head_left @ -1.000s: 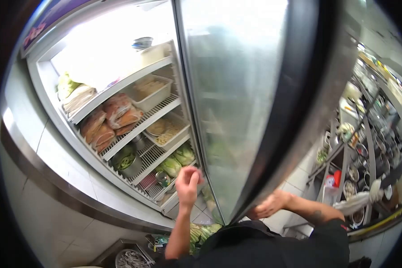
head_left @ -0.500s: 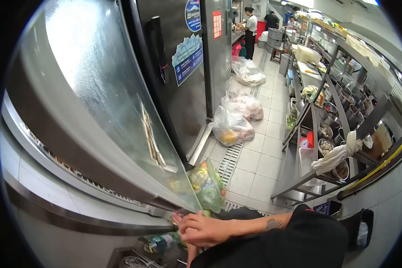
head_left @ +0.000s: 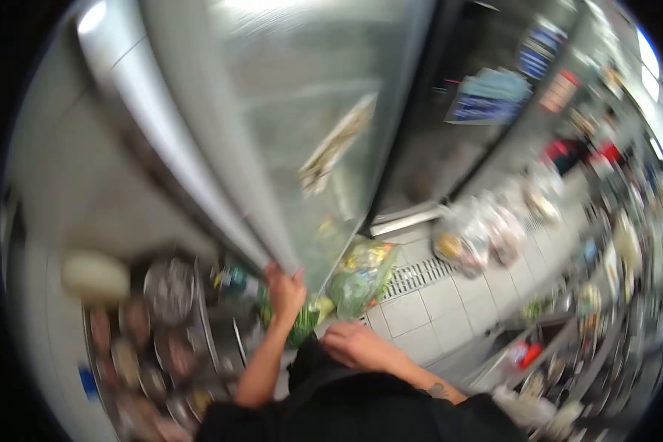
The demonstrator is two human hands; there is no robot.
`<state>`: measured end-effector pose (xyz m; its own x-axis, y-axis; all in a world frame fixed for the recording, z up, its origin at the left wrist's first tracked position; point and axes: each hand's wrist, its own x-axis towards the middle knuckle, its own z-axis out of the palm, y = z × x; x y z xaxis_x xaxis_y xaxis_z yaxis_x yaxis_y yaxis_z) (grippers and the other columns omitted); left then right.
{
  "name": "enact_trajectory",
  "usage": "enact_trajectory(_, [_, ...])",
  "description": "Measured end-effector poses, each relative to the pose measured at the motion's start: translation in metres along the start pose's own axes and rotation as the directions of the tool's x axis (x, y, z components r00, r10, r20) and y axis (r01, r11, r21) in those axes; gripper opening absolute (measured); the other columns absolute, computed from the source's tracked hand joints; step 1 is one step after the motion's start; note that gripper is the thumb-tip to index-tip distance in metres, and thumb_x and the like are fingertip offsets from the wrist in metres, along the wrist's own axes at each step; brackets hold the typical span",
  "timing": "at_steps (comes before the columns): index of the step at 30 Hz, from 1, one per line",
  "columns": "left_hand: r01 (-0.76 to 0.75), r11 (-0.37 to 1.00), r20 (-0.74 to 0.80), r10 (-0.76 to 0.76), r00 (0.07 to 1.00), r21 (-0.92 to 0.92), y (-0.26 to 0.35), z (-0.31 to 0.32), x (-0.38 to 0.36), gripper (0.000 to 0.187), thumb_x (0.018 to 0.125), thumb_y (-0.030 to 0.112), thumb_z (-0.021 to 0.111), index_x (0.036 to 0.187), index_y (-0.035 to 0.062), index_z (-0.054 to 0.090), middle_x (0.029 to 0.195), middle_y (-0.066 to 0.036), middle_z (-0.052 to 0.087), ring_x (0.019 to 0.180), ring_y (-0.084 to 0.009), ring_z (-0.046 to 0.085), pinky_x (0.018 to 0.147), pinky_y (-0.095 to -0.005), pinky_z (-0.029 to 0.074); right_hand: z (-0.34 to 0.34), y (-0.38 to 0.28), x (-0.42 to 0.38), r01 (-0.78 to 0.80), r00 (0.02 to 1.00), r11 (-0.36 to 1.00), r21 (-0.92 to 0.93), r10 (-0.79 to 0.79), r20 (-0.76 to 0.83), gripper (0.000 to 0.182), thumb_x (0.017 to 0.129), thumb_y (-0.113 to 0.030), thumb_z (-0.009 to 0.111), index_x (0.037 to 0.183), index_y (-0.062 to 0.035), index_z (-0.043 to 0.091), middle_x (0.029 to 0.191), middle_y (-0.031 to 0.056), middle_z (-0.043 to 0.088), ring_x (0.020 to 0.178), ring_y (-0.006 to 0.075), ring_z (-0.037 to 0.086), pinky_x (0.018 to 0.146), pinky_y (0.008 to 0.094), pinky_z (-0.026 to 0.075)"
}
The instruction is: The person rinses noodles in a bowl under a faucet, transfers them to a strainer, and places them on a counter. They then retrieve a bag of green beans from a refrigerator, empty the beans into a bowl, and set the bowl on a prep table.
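Note:
My left hand (head_left: 284, 292) has its fingers wrapped around the lower edge of a grey fridge door (head_left: 228, 140). Beside that edge is a hazy glass panel (head_left: 295, 110) with a pale, strip-like thing showing on or through it. My right hand (head_left: 359, 346) is apart from the door, low in front of my dark clothing. Its fingers look bent, but blur hides whether they hold anything. Just beyond it on the floor sits a plastic bag of vegetables (head_left: 357, 283). Leafy greens (head_left: 302, 328) lie between my two arms.
Several clear plastic bags (head_left: 468, 239) stand on the tiled floor by the drain grate (head_left: 420, 278). A dark fridge front (head_left: 449, 140) rises behind. To the left is a rack of bowls and pans (head_left: 169, 291); metal shelving (head_left: 567, 331) with kitchenware lines the right.
The view has swung left and down, blurring the frame. My right hand has come away from the glass edge towards my body. My left hand, mostly hidden before, now shows on the door edge.

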<state>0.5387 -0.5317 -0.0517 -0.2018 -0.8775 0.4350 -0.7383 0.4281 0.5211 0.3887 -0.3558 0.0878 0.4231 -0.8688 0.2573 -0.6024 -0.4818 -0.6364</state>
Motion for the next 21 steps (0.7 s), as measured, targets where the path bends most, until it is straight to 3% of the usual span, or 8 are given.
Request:
enact_trajectory(2, [0.024, 0.998, -0.066, -0.02, 0.998, 0.058, 0.011, -0.004, 0.0, 0.04, 0.082, 0.017, 0.065, 0.11, -0.0092, 0.056, 0.113, -0.031, 0.052, 0.105, -0.0464, 0.051, 0.092, -0.0502, 0.041, -0.016, 0.002, -0.007, -0.037, 0.999, 0.994, 0.103, 0.034, 0.034, 0.015, 0.077, -0.009, 0.064, 0.089, -0.0049, 0.056, 0.088, 0.013, 0.057, 0.088, 0.033, 0.056, 0.075, 0.0421, 0.044])
enact_trajectory(3, [0.347, 0.937, -0.001, -0.348, 0.938, -0.037, 0.045, -0.029, 0.006, 0.036, 0.082, 0.017, 0.065, 0.109, -0.0056, 0.058, 0.113, -0.027, 0.054, 0.105, -0.0421, 0.053, 0.087, -0.0493, 0.045, -0.015, 0.008, -0.016, -0.068, 0.997, 0.994, 0.089, 0.064, 0.042, 0.018, 0.076, -0.007, 0.065, 0.092, -0.0038, 0.057, 0.091, 0.0141, 0.058, 0.091, 0.0344, 0.056, 0.078, 0.042, 0.044])
enact_trajectory(5, [0.04, 0.972, -0.018, -0.037, 0.999, 0.231, -0.003, 0.012, -0.01, 0.049, 0.087, 0.027, 0.059, 0.126, -0.0017, 0.048, 0.122, -0.021, 0.051, 0.106, -0.0385, 0.055, 0.081, -0.0488, 0.048, -0.012, 0.023, -0.019, -0.076, 0.995, 0.996, 0.046, 0.073, 0.067, 0.024, 0.075, -0.004, 0.066, 0.098, -0.002, 0.058, 0.098, 0.0163, 0.058, 0.096, 0.0367, 0.055, 0.086, 0.042, 0.044])
enact_trajectory(7, [0.569, 0.821, 0.216, -0.564, 0.797, 0.049, 0.052, -0.063, 0.002, 0.056, 0.089, 0.039, 0.056, 0.128, 0.0003, 0.045, 0.123, -0.027, 0.047, 0.103, -0.0431, 0.058, 0.077, -0.0516, 0.05, -0.008, 0.033, -0.016, -0.036, 0.996, 0.999, -0.007, 0.036, 0.086, 0.029, 0.078, -0.003, 0.066, 0.105, -0.0009, 0.058, 0.105, 0.0183, 0.056, 0.102, 0.0377, 0.053, 0.091, 0.0426, 0.042])
enact_trajectory(9, [0.563, 0.825, -0.001, -0.564, 0.826, 0.044, 0.051, -0.066, -0.042, 0.056, 0.089, 0.038, 0.057, 0.131, 0.0051, 0.041, 0.12, -0.021, 0.05, 0.101, -0.0417, 0.058, 0.078, -0.051, 0.049, -0.003, 0.052, -0.007, 0.052, 0.995, 0.997, -0.061, -0.047, 0.093, 0.033, 0.081, -0.005, 0.065, 0.112, 0.0005, 0.056, 0.111, 0.0197, 0.053, 0.106, 0.0377, 0.051, 0.094, 0.0439, 0.04])
enact_trajectory(14, [0.652, 0.757, 0.049, -0.651, 0.758, -0.035, 0.048, -0.11, -0.212, 0.043, 0.087, 0.032, 0.059, 0.122, 0.0076, 0.053, 0.113, -0.015, 0.056, 0.097, -0.0344, 0.059, 0.079, -0.0452, 0.049, 0.004, 0.079, 0.085, 0.171, 0.981, 0.985, -0.029, -0.167, 0.104, 0.04, 0.087, -0.009, 0.062, 0.123, 0.0018, 0.049, 0.112, 0.0187, 0.052, 0.106, 0.0332, 0.051, 0.088, 0.0394, 0.042])
enact_trajectory(17, [0.899, 0.437, 0.21, -0.878, 0.431, -0.015, 0.062, -0.163, -0.328, 0.033, 0.084, 0.033, 0.062, 0.105, 0.008, 0.062, 0.095, -0.017, 0.063, 0.099, -0.0349, 0.059, 0.084, -0.0434, 0.048, 0.015, 0.065, 0.127, 0.298, 0.942, 0.951, -0.081, -0.306, -0.136, 0.04, 0.09, -0.017, 0.062, 0.123, 0.0021, 0.05, 0.104, 0.0152, 0.054, 0.094, 0.0265, 0.051, 0.073, 0.0364, 0.042])
enact_trajectory(21, [0.987, 0.036, -0.221, -0.975, 0.0, -0.157, 0.072, -0.193, -0.497, 0.039, 0.079, 0.039, 0.065, 0.105, 0.01, 0.064, 0.102, -0.015, 0.066, 0.095, -0.0327, 0.063, 0.082, -0.0429, 0.05, 0.051, 0.068, 0.167, 0.188, 0.864, 0.974, -0.127, -0.225, -0.45, 0.039, 0.088, -0.027, 0.066, 0.077, 0.002, 0.043, 0.079, 0.0152, 0.044, 0.077, 0.0306, 0.043, 0.072, 0.0459, 0.038])
